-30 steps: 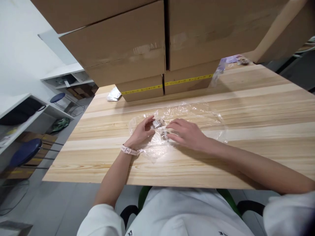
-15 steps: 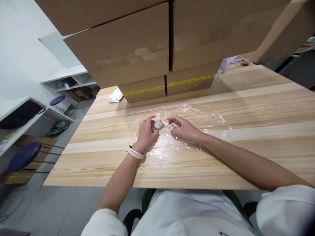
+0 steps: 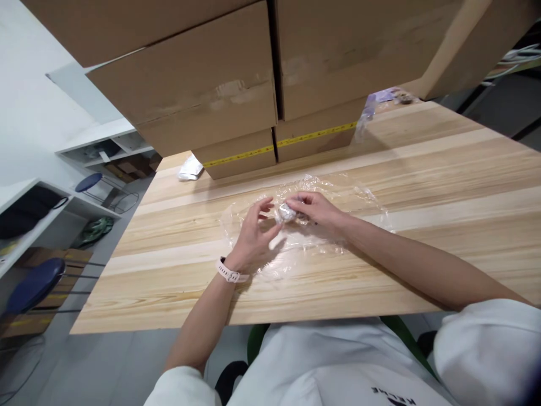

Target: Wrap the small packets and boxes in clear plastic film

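At the far left, past the edge of the wooden table [image 3: 422, 237], there are white shelves [image 3: 63, 197] and a blue stool [image 3: 31, 285] on the floor. On the table, near its far left corner, a small white packet [image 3: 189, 168] lies just beside the stacked cardboard boxes [image 3: 262, 84], which fill the top of the view and carry a yellow tape line low down. In front of the boxes a sheet of clear plastic wrap [image 3: 338, 194] is spread flat on the wood. The left hand [image 3: 253, 237], with a pale wristband [image 3: 230, 273], is over the left part of this wrap; its fingers are loosely spread and slightly bent, and they hold nothing. Just to the right, the right hand [image 3: 319, 211] pinches a small wrapped object [image 3: 286, 212] between thumb and fingertips, above the middle of the wrap. What is inside it I cannot tell. Behind the boxes on the right, some small purple items [image 3: 391, 97] lie on the table.
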`<action>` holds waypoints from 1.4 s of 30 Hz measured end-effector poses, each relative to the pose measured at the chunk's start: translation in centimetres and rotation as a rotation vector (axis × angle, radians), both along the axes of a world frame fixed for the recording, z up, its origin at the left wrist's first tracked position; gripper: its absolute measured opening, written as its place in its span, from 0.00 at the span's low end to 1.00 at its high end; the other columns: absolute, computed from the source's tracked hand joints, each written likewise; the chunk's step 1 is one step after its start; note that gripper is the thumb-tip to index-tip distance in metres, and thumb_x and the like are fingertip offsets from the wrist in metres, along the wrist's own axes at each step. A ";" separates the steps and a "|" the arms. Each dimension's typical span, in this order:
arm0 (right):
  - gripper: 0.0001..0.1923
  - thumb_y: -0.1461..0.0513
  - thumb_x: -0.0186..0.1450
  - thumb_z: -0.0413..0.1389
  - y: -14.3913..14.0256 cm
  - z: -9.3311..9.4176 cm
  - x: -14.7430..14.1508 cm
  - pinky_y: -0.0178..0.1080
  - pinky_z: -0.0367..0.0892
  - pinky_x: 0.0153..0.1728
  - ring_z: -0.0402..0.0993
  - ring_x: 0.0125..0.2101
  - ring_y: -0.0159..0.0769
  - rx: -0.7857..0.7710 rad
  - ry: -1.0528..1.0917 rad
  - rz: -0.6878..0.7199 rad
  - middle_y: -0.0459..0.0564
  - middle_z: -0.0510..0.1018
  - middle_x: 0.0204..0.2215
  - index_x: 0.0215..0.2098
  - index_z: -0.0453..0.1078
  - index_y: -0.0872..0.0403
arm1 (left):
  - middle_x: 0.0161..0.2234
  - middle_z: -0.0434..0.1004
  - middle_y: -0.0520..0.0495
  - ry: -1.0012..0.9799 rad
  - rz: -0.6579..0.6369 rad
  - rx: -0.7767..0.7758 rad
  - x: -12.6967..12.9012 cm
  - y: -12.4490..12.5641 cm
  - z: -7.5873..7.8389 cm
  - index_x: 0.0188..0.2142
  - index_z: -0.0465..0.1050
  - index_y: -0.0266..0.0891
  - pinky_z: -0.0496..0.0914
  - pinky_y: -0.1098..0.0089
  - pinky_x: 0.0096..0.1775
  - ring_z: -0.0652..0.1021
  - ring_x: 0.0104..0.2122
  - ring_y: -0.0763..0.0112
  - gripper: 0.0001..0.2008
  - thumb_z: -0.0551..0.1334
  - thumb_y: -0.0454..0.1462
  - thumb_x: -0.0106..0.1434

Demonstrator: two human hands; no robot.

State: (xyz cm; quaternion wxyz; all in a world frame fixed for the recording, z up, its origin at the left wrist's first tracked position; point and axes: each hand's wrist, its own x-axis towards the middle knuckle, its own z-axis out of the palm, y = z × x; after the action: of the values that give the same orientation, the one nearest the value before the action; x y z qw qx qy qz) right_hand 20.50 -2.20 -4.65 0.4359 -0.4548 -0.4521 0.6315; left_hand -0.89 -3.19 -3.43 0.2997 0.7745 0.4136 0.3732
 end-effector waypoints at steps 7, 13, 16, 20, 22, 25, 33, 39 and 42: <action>0.20 0.47 0.56 0.71 -1.9 0.1 6.7 0.37 0.69 0.27 0.72 0.28 0.32 0.003 -0.080 -0.309 0.47 0.78 0.31 0.37 0.76 0.51 | 0.44 0.79 0.45 0.233 -0.249 -0.020 -4.1 -4.8 2.6 0.43 0.76 0.44 0.71 0.59 0.48 0.77 0.45 0.60 0.13 0.72 0.45 0.63; 0.24 0.42 0.55 0.68 -4.5 -2.0 9.0 0.36 0.64 0.30 0.69 0.28 0.31 0.171 -0.329 -0.318 0.45 0.77 0.29 0.34 0.77 0.53 | 0.34 0.81 0.46 0.404 -0.124 -0.158 -6.6 -7.9 0.0 0.32 0.76 0.44 0.68 0.56 0.48 0.76 0.39 0.59 0.11 0.63 0.44 0.70; 0.24 0.41 0.56 0.65 -4.6 -2.1 8.9 0.36 0.62 0.30 0.67 0.28 0.31 0.214 -0.396 -0.292 0.46 0.77 0.29 0.33 0.77 0.53 | 0.33 0.81 0.47 0.368 -0.079 -0.281 -7.9 -8.0 0.3 0.31 0.76 0.44 0.70 0.56 0.46 0.77 0.37 0.60 0.12 0.64 0.45 0.69; 0.26 0.40 0.58 0.64 -4.5 -2.1 8.8 0.37 0.61 0.30 0.66 0.27 0.31 0.243 -0.408 -0.262 0.46 0.77 0.28 0.34 0.77 0.53 | 0.49 0.79 0.42 0.306 0.166 -0.151 -9.8 -7.9 1.0 0.36 0.77 0.45 0.72 0.55 0.51 0.77 0.52 0.54 0.08 0.67 0.45 0.64; 0.26 0.40 0.59 0.63 -4.5 -2.2 8.8 0.37 0.60 0.30 0.65 0.27 0.32 0.255 -0.400 -0.246 0.47 0.77 0.28 0.35 0.77 0.54 | 0.55 0.76 0.42 0.384 0.249 -0.061 -10.4 -7.6 0.9 0.46 0.78 0.46 0.71 0.54 0.53 0.74 0.56 0.52 0.16 0.70 0.45 0.59; 0.26 0.40 0.59 0.63 -4.4 -2.4 8.8 0.38 0.60 0.31 0.65 0.27 0.33 0.272 -0.392 -0.235 0.47 0.77 0.28 0.35 0.77 0.54 | 0.41 0.80 0.45 0.513 0.211 -0.150 -9.9 -6.4 0.5 0.46 0.79 0.45 0.73 0.62 0.41 0.78 0.40 0.59 0.16 0.68 0.45 0.59; 0.22 0.43 0.60 0.63 -5.0 -2.3 9.0 0.37 0.59 0.30 0.64 0.28 0.33 0.234 -0.377 -0.245 0.46 0.75 0.27 0.35 0.78 0.53 | 0.31 0.76 0.52 -0.263 0.386 -0.238 -2.5 0.4 5.1 0.32 0.69 0.41 0.77 0.68 0.35 0.78 0.32 0.69 0.12 0.70 0.41 0.53; 0.27 0.41 0.52 0.69 -5.6 -1.1 8.4 0.35 0.60 0.28 0.66 0.27 0.31 0.079 -0.127 -0.185 0.46 0.76 0.27 0.33 0.76 0.55 | 0.37 0.80 0.49 -0.702 0.024 -0.519 10.4 1.7 11.9 0.38 0.68 0.39 0.79 0.67 0.37 0.83 0.34 0.70 0.04 0.63 0.35 0.67; 0.27 0.42 0.48 0.71 -5.7 -0.2 9.0 0.34 0.60 0.26 0.66 0.25 0.31 -0.006 0.026 -0.188 0.46 0.75 0.25 0.31 0.75 0.54 | 0.40 0.81 0.47 -0.801 -0.284 -0.677 16.5 -0.3 13.7 0.42 0.70 0.38 0.79 0.69 0.38 0.83 0.36 0.71 0.04 0.57 0.30 0.71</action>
State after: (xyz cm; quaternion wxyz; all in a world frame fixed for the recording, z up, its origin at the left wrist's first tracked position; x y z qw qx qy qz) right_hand 29.49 -7.86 -4.80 0.4977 -0.4884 -0.3996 0.5950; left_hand 15.65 -3.48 10.29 0.7140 0.4799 0.2555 0.4410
